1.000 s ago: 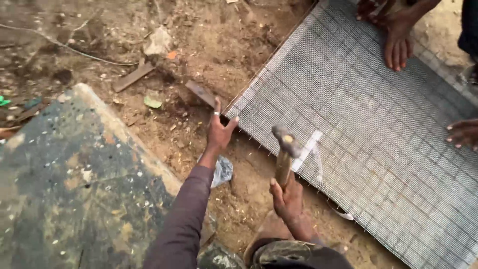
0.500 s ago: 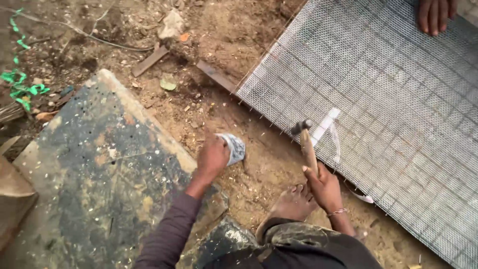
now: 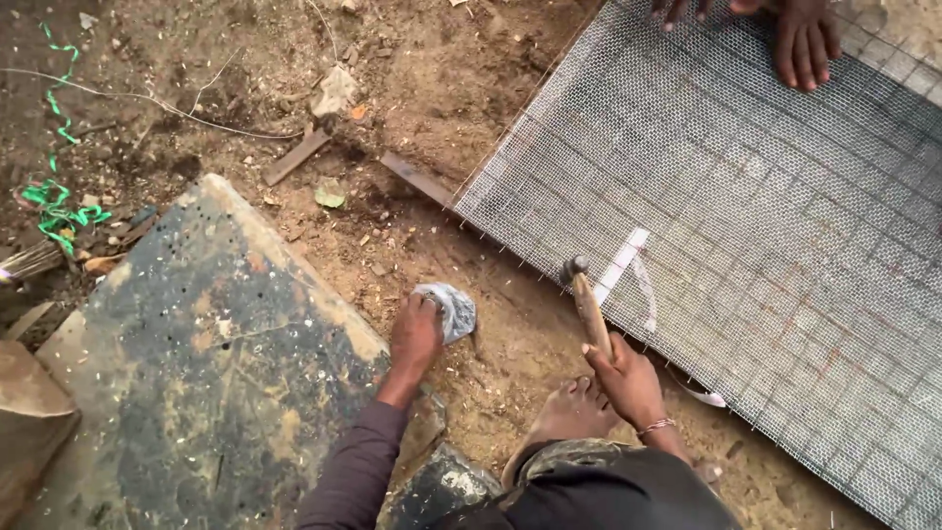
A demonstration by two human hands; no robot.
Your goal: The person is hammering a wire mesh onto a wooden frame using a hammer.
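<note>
My left hand (image 3: 415, 339) rests on the dirt, its fingers closed into a small crumpled plastic bag (image 3: 450, 309). My right hand (image 3: 628, 378) grips the wooden handle of a hammer (image 3: 587, 304), whose head points up and sits just short of the near edge of a large wire mesh panel (image 3: 785, 216). The mesh lies flat on the ground to the right. A white strip (image 3: 623, 263) lies on the mesh beside the hammer head. My bare foot (image 3: 564, 422) shows between my hands.
Another person's bare foot (image 3: 805, 44) stands on the mesh's far edge. A dark stained slab (image 3: 196, 363) lies at the left. Wood scraps (image 3: 294, 157), green string (image 3: 54, 196) and a thin wire (image 3: 147, 103) litter the dirt.
My left hand came back from the mesh edge down to the small plastic bag. The right hand with the hammer has lowered slightly. The view shifted right and up.
</note>
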